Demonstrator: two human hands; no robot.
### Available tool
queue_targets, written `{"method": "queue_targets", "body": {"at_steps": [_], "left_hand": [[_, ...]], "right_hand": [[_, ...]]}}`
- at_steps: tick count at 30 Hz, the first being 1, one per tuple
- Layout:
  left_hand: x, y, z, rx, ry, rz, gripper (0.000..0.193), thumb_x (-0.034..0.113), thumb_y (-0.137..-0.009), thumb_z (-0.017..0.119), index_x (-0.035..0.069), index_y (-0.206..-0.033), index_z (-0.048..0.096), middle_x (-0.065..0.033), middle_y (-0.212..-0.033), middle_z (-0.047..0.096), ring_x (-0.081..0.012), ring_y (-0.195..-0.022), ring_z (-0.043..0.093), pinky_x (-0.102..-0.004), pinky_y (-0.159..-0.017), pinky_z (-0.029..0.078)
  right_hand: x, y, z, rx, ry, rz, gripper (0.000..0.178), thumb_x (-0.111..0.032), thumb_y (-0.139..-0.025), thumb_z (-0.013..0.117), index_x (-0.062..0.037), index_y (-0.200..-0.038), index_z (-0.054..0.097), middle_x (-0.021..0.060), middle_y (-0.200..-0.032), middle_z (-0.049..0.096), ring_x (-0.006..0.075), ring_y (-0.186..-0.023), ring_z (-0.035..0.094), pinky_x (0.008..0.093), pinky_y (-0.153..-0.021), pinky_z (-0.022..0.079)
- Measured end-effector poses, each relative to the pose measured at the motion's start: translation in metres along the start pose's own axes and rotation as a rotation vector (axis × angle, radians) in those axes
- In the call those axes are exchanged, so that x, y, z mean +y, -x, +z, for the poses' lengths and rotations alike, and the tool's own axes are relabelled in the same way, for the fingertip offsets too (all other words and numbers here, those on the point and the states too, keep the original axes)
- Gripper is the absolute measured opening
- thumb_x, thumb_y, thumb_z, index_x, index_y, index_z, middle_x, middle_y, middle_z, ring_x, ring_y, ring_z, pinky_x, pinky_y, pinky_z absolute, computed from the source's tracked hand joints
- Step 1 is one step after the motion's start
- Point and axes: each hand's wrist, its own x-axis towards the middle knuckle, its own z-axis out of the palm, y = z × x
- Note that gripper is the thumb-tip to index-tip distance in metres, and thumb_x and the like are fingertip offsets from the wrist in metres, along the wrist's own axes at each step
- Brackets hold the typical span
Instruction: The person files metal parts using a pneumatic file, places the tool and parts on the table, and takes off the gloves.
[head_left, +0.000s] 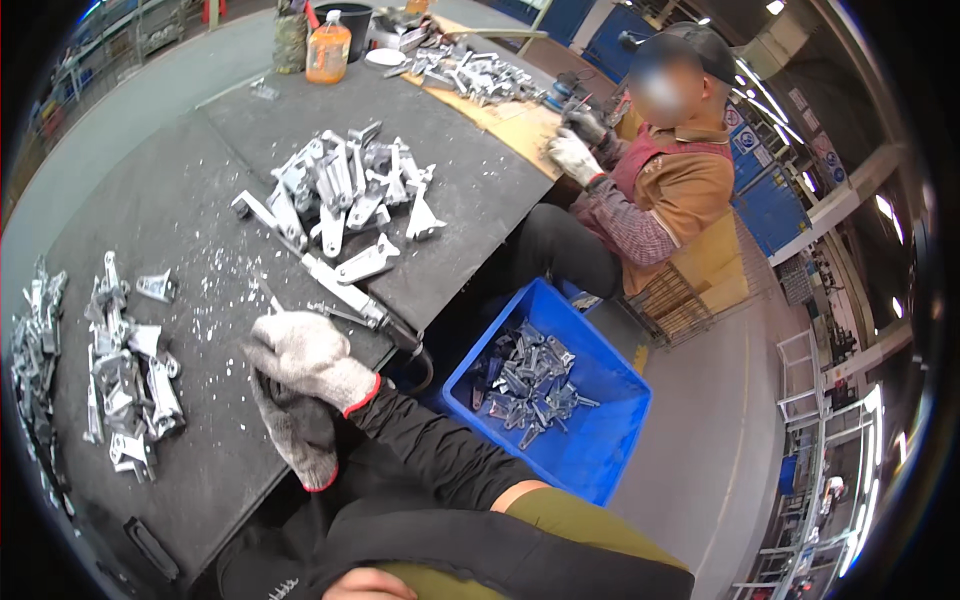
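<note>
My right hand (305,355), in a white knit glove with a red cuff, is closed at the near edge of the dark table. Right below and against it is my left hand (295,430), in a dark grey glove, its fingers curled and partly hidden by the right. A thin pointed metal piece (268,297) sticks up past the right hand's fingers; whether it is held cannot be told. Just beyond lies a silver cylindrical air tool (340,287) with a dark hose. Behind it is a heap of silver metal castings (345,180).
More castings (125,370) lie in piles at the left. A blue bin (610,440) holding parts stands on the floor at right. A seated co-worker (670,180) wears gloves, near another heap (480,75). An orange bottle (328,48) stands at the back. Metal chips dot the table.
</note>
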Motion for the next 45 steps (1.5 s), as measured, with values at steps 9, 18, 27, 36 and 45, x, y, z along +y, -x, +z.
{"method": "queue_targets", "body": {"at_steps": [9, 18, 27, 36, 45], "left_hand": [[0.005, 0.024, 0.006, 0.063, -0.256, -0.179, 0.006, 0.009, -0.084, 0.072, 0.007, -0.08, 0.068, -0.0117, -0.093, 0.069, -0.032, -0.084, 0.066, -0.0428, -0.073, 0.052], [-0.003, 0.019, -0.005, 0.092, -0.462, -0.085, 0.008, 0.01, -0.083, 0.07, 0.005, -0.078, 0.066, -0.0114, -0.09, 0.067, -0.0304, -0.081, 0.066, -0.0406, -0.071, 0.053], [0.024, 0.014, -0.001, 0.227, 0.047, -0.502, 0.009, 0.009, -0.083, 0.067, 0.001, -0.078, 0.063, -0.0118, -0.079, 0.055, -0.0278, -0.07, 0.057, -0.0409, -0.061, 0.044], [0.054, -0.008, 0.001, -0.074, -0.547, -0.385, 0.012, 0.009, -0.081, 0.064, -0.001, -0.087, 0.068, -0.0143, -0.09, 0.062, -0.0319, -0.091, 0.065, -0.0475, -0.073, 0.055], [0.064, -0.032, 0.042, -0.98, -1.73, -0.117, 0.033, 0.011, -0.094, 0.052, -0.007, -0.119, 0.066, -0.02, -0.121, 0.065, -0.0369, -0.111, 0.066, -0.0587, -0.085, 0.061]], "right_hand": [[0.006, 0.0, 0.004, 0.005, -0.027, 0.009, 0.033, -0.041, -0.092, 0.068, -0.0084, -0.09, 0.071, 0.0164, -0.084, 0.069, 0.0385, -0.084, 0.069, 0.0464, -0.074, 0.055], [0.004, 0.0, 0.006, 0.026, 0.065, 0.037, 0.034, -0.039, -0.094, 0.069, -0.0059, -0.097, 0.073, 0.016, -0.085, 0.07, 0.0349, -0.08, 0.07, 0.0399, -0.07, 0.054], [0.005, 0.001, 0.009, 0.019, 0.03, 0.046, 0.036, -0.045, -0.095, 0.066, -0.0103, -0.088, 0.068, 0.0149, -0.08, 0.067, 0.0363, -0.077, 0.068, 0.0446, -0.068, 0.053], [0.006, 0.003, 0.005, 0.068, 0.067, -0.103, 0.024, -0.033, -0.088, 0.071, -0.0096, -0.092, 0.071, 0.0148, -0.086, 0.071, 0.0376, -0.082, 0.069, 0.0465, -0.073, 0.056], [0.0, -0.001, 0.004, -0.05, 0.054, 0.032, 0.034, -0.042, -0.095, 0.062, -0.0093, -0.089, 0.064, 0.0159, -0.081, 0.067, 0.0385, -0.081, 0.068, 0.0495, -0.072, 0.054]]}}
